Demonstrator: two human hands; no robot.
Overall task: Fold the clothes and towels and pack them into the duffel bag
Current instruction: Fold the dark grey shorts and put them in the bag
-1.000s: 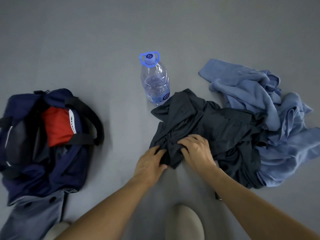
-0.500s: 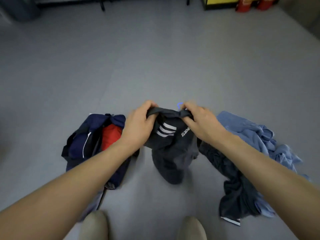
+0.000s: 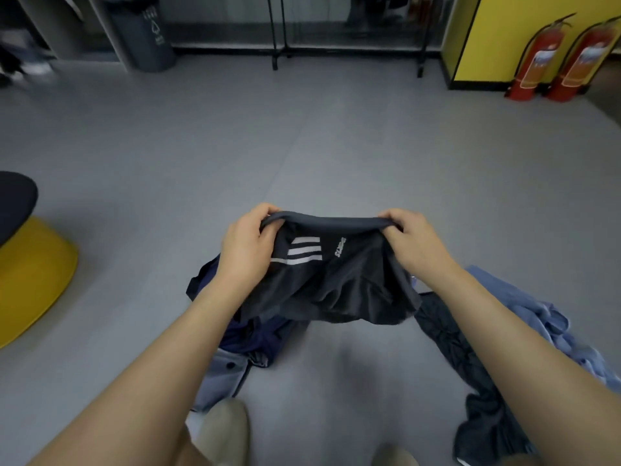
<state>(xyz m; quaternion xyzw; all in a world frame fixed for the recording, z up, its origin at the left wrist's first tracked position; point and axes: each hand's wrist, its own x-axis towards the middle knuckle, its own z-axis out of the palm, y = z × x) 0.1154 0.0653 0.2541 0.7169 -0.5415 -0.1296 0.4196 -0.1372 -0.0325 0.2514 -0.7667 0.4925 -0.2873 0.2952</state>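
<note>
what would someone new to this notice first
Dead centre, the left hand and right hand grip the band of a dark garment with three white stripes, held up above the grey floor. Beneath it lies the navy duffel bag, with a crumpled blue towel to the right. At the far right, two red fire extinguishers stand beside a bright yellow wall.
</note>
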